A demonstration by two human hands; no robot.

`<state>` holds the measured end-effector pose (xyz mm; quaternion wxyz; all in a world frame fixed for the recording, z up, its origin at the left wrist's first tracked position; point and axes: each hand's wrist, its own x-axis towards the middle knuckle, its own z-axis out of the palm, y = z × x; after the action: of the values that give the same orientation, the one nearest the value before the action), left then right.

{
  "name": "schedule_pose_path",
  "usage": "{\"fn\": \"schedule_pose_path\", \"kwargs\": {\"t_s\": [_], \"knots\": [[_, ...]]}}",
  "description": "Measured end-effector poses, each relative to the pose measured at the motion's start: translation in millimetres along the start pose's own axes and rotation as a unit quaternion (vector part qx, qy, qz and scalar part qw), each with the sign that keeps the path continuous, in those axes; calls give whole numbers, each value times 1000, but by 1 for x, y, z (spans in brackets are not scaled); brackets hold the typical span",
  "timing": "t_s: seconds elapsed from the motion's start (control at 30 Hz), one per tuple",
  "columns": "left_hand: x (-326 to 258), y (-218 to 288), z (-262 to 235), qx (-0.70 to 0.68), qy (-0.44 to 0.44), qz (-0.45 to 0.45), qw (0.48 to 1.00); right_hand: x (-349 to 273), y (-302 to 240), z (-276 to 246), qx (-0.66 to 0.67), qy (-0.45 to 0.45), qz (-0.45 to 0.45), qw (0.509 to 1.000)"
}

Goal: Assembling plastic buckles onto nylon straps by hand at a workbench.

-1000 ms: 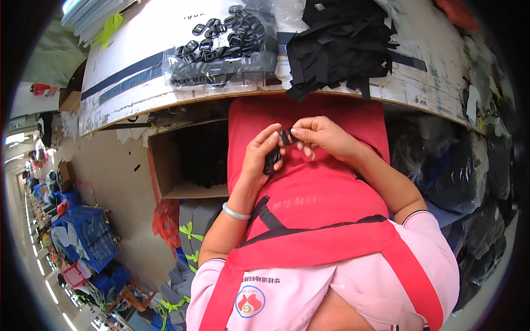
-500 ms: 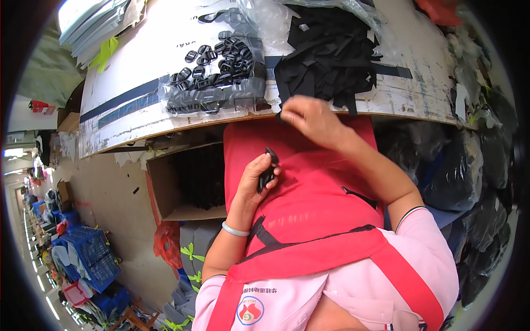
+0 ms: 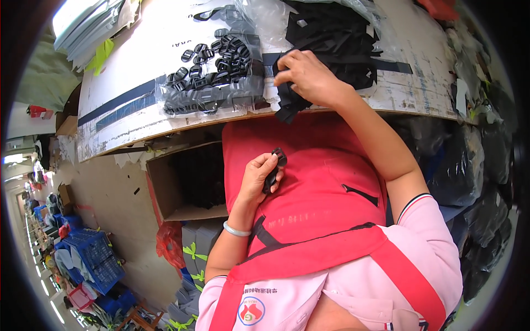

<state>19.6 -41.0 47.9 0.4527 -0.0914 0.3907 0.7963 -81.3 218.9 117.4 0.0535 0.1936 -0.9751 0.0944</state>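
My left hand [image 3: 258, 179] is closed around a black plastic buckle [image 3: 280, 159] in front of the red apron. A darker part of what it holds shows below the thumb, partly hidden by the fingers. Over the left side of a heap of short black webbing straps [image 3: 331, 33] is my right hand [image 3: 312, 77]. Its fingers are bent and spread apart, with no strap plainly gripped between them. Some strap ends [image 3: 288, 110] stick out below that hand over the table's front edge.
Many loose black buckles [image 3: 223, 66] lie on a clear plastic bag left of the straps. The white worktable [image 3: 138, 83] has a worn front edge. Below it stands an open cardboard box [image 3: 165, 190] with dark contents. Dark plastic bags [image 3: 458, 165] are piled at right.
My right hand has moved from the table's front edge up and left onto the strap heap. Strap ends now hang farther over the edge. My left hand has shifted slightly right with the buckle.
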Motion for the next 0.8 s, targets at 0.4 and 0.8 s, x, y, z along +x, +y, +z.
{"fn": "schedule_pose_path", "kwargs": {"t_s": [0.4,0.8], "knots": [[0,10,8,132,59,50,988,-12,1,25,108,0,-14,994],[2,6,8,144,51,55,987,-12,-16,44,117,97,28,988]]}}
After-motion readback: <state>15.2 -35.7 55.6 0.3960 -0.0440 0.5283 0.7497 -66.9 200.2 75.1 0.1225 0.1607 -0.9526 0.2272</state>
